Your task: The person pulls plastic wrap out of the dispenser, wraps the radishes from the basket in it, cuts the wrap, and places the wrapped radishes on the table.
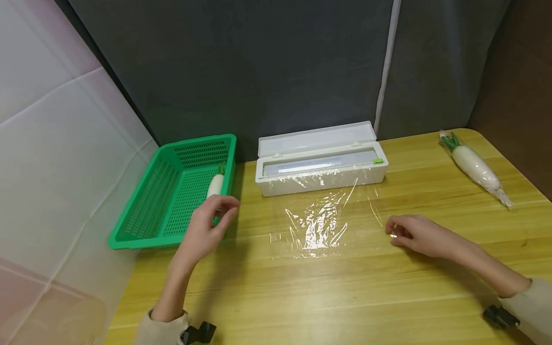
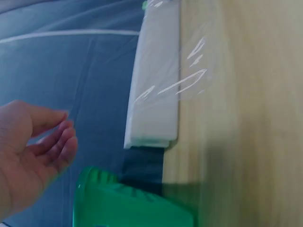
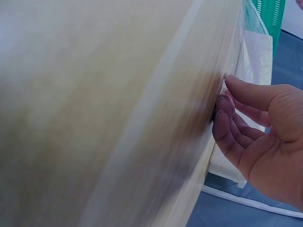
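Observation:
A sheet of cling film (image 1: pixel 319 225) stretches from the front of a white cling film dispenser (image 1: pixel 323 179) over the wooden table. At the film's near right corner, my right hand (image 1: pixel 420 235) pinches its edge between thumb and fingers; the right wrist view shows film at the thumb tip (image 3: pixel 229 78). My left hand (image 1: pixel 207 227) hovers by the right rim of a green basket (image 1: pixel 129 243), its fingers loosely bent and holding nothing (image 2: pixel 40 146). Inside that basket lies a white radish (image 1: pixel 215 185), its lower part hidden behind the left hand.
A film-wrapped white radish (image 1: pixel 476 165) with green stems lies at the table's back right. The dispenser's lid (image 1: pixel 316 138) stands raised, and a green slider (image 1: pixel 378 161) sits at its right end. Dark cloth (image 1: pixel 258 62) backs the table (image 1: pixel 319 306).

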`<action>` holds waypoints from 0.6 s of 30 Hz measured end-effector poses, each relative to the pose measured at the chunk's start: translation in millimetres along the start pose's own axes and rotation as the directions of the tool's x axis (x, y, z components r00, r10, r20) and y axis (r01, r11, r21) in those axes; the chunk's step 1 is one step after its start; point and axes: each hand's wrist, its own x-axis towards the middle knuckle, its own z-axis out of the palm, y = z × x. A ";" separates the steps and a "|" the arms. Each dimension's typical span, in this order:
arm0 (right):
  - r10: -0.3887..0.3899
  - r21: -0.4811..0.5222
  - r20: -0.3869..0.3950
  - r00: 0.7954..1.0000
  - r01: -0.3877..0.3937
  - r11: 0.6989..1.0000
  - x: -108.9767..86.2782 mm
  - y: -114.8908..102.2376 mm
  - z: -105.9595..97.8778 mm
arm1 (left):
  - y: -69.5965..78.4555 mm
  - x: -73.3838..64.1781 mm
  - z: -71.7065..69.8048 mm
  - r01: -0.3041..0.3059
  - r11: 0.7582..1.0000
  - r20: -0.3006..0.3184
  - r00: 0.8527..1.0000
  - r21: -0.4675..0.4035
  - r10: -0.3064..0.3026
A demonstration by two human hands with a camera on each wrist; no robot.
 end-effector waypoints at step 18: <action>-0.045 0.023 0.029 0.999 0.045 0.999 1.8 3.8 -1.7 | -57.5 35.9 -26.0 0.468 0.882 -0.054 0.881 -0.049 -0.470</action>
